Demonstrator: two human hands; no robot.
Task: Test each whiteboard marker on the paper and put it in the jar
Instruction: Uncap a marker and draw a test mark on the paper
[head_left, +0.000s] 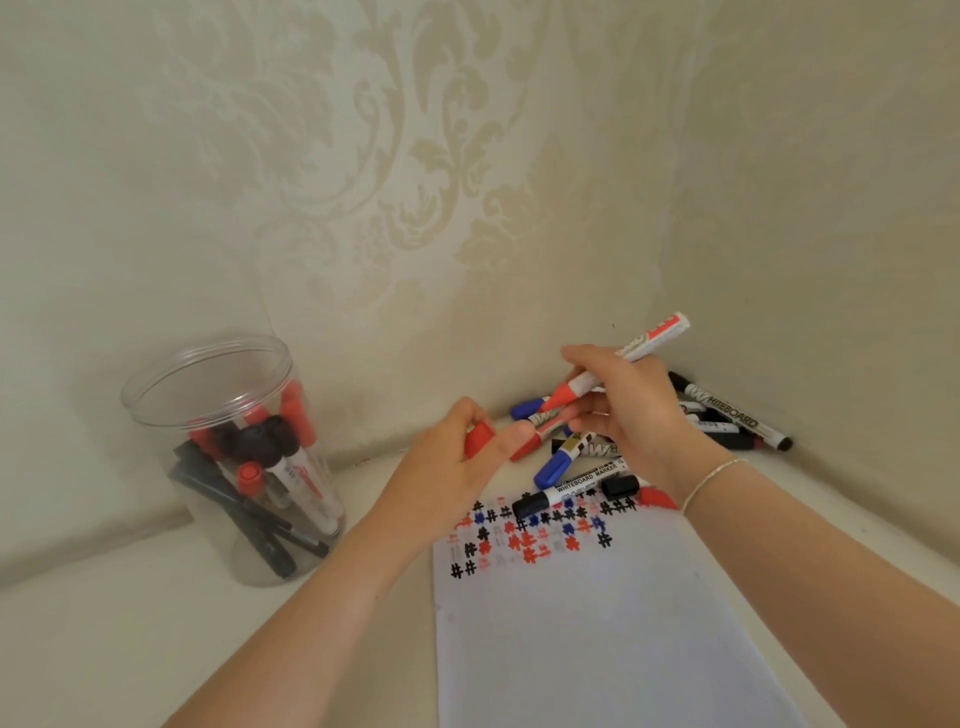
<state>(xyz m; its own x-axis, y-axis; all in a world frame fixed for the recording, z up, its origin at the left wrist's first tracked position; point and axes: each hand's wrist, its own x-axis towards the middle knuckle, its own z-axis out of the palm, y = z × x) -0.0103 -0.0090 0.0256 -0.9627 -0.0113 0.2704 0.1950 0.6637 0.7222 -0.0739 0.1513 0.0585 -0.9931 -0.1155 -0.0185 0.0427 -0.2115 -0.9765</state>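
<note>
The red marker (623, 358) is uncapped, white-barrelled with a red nib end, and is held tilted above the table, tip pointing toward 8 o'clock and tail toward 2 o'clock. Its red cap (479, 439) sits apart from it at 8 o'clock, pinched off the barrel. The paper (597, 623) lies flat at 6 o'clock, white, with rows of red, blue and black hash marks along its far edge. A loose pile of markers (587, 467), capped in blue, black and red, lies at the paper's 12 o'clock end, some overlapping the sheet. The clear jar (228, 457) stands upright at 9 o'clock, open-topped, holding red and black markers.
</note>
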